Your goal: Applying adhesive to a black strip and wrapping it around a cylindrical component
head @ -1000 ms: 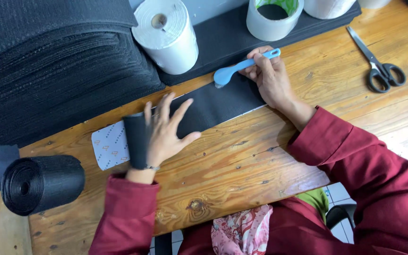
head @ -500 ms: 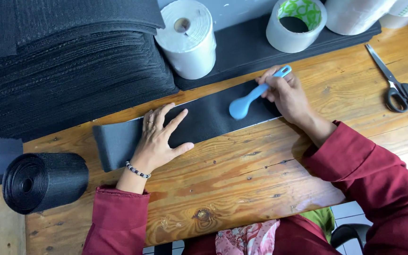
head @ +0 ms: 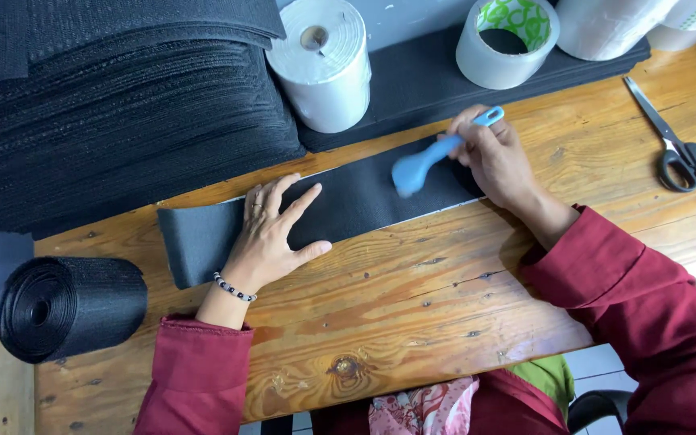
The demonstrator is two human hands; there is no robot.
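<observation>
A long black fabric strip (head: 356, 201) lies flat along the wooden table (head: 412, 306). My left hand (head: 271, 234) rests palm down on its left part, fingers spread, a bead bracelet at the wrist. My right hand (head: 497, 157) grips the handle of a light blue spoon-shaped tool (head: 428, 159), whose rounded head presses on the strip near its right end. The strip's left end curls up slightly off the table.
A tall stack of black fabric sheets (head: 114, 105) fills the back left. A black fabric roll (head: 66, 306) lies at the left edge. White tape rolls (head: 324, 60), a roll with a green core (head: 509, 40) and scissors (head: 678, 149) sit along the back and right.
The folded left end of the strip has been laid out flat, covering the white patch. My left hand now presses it flat. The blue tool has slid leftward along the strip.
</observation>
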